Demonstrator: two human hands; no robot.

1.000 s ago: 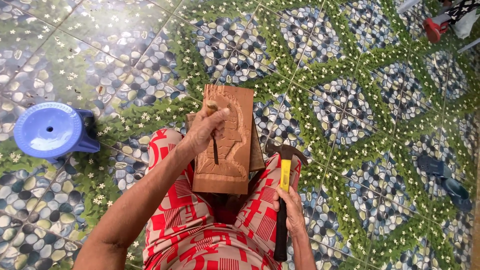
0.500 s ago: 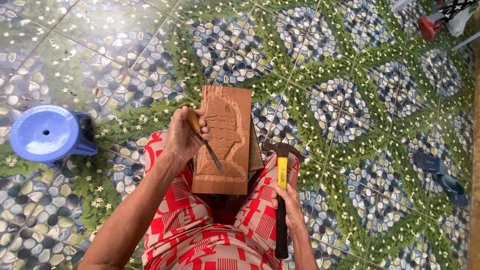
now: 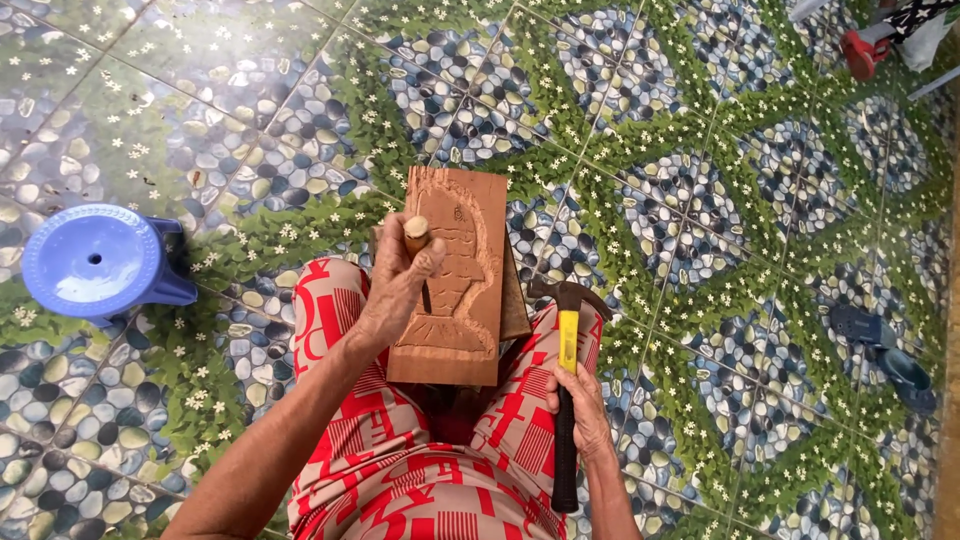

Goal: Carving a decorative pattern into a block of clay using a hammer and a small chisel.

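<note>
Wooden-handled chisel [image 3: 418, 252] now upright on carving [image 3: 455, 275]

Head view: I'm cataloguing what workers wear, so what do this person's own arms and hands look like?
Both arms are bare, no sleeves in view. The left hand and right hand wear no gloves; no rings, watch or bracelets show. Fingers are uncovered.

Centre frame: left hand [image 3: 395, 290] grips chisel [image 3: 418, 250] against carved wooden panel [image 3: 455, 275] on lap; right hand [image 3: 582, 405] holds hammer [image 3: 566, 385]; blue stool [image 3: 95, 262] at left
</note>
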